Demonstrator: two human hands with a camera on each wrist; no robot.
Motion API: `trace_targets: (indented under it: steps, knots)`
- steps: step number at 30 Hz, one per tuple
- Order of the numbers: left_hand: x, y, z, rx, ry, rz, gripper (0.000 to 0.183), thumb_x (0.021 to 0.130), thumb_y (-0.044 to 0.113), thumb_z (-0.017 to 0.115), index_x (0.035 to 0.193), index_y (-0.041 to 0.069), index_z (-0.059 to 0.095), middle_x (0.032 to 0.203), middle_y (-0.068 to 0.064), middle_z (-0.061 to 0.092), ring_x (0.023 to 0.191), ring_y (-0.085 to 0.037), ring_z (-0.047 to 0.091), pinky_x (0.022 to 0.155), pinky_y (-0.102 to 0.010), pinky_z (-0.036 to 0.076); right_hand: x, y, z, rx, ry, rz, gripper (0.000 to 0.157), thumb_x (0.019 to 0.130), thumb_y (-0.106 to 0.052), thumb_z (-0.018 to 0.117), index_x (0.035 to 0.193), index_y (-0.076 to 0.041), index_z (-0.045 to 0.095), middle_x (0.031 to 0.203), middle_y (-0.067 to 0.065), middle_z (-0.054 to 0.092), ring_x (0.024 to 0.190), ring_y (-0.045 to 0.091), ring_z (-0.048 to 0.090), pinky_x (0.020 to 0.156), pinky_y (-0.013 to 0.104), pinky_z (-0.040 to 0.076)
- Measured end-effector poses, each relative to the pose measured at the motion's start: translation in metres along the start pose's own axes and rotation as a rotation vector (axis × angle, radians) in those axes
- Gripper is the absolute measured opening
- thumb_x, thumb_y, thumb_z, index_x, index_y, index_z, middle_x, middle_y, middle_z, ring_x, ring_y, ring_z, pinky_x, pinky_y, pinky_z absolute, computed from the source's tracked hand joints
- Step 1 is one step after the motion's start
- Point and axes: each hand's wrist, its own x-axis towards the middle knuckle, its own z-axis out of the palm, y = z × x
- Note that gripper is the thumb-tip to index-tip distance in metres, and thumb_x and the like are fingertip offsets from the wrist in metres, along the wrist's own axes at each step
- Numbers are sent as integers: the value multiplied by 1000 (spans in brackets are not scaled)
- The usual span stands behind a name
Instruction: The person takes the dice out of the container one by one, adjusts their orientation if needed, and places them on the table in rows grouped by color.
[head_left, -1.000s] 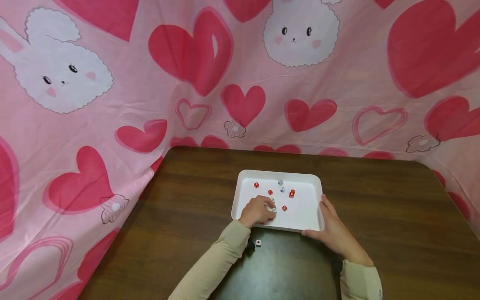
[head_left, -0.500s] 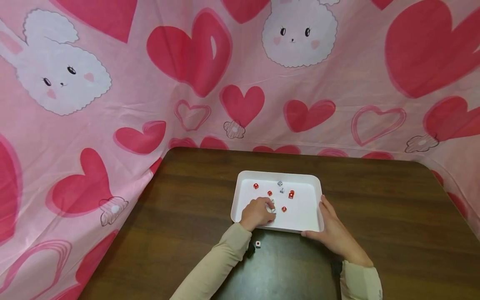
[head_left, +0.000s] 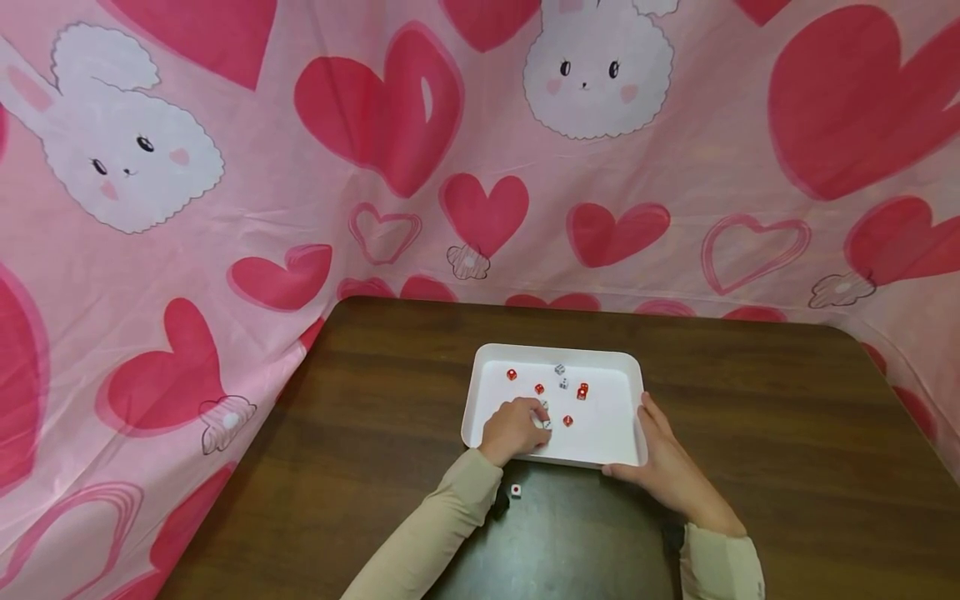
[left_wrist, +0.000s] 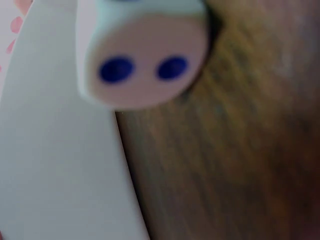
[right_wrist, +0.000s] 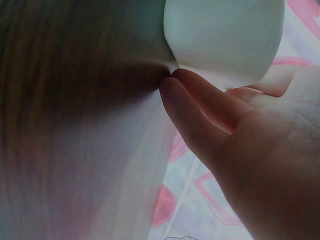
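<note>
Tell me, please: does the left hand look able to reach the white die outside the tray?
Probably yes: the white die lies uncovered on the table, near the left sleeve. But the left hand reaches into the tray, so must likely come back over its edge.

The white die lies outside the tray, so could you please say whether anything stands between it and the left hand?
Yes, the near wall of the white tray stands between the left hand inside it and the white die on the table.
</note>
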Motion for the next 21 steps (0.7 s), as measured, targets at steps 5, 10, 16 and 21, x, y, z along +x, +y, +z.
trace_targets:
  steps: [5,10,16,21]
  knots:
    - [-1,1,0,-3,1,0,9,78,20,75,83,17,69,64,3,56,60,-16,48,51,-28,35,0,0,0,-5,15,-14,113,68,-41,86,149,6,22,155,30,10,134,51,29,101,66,35]
    - [-2,1,-1,-6,6,9,8,77,19,75,81,17,68,64,3,56,60,-15,48,51,-28,35,0,0,0,-11,21,-23,113,68,-41,86,148,8,22,155,31,10,134,51,29,101,65,35]
    - [-2,0,0,-4,10,24,8,77,19,75,80,17,68,66,4,57,61,-15,48,51,-27,35,-1,-1,-1,-7,12,-12,113,68,-41,85,149,7,21,156,30,9,134,51,28,101,66,35]
    - [-2,-1,1,-19,-6,29,8,78,19,74,81,17,67,64,3,55,60,-15,48,52,-28,35,-1,-1,-1,-4,15,-17,112,69,-40,85,148,7,22,155,30,10,134,51,29,101,66,35]
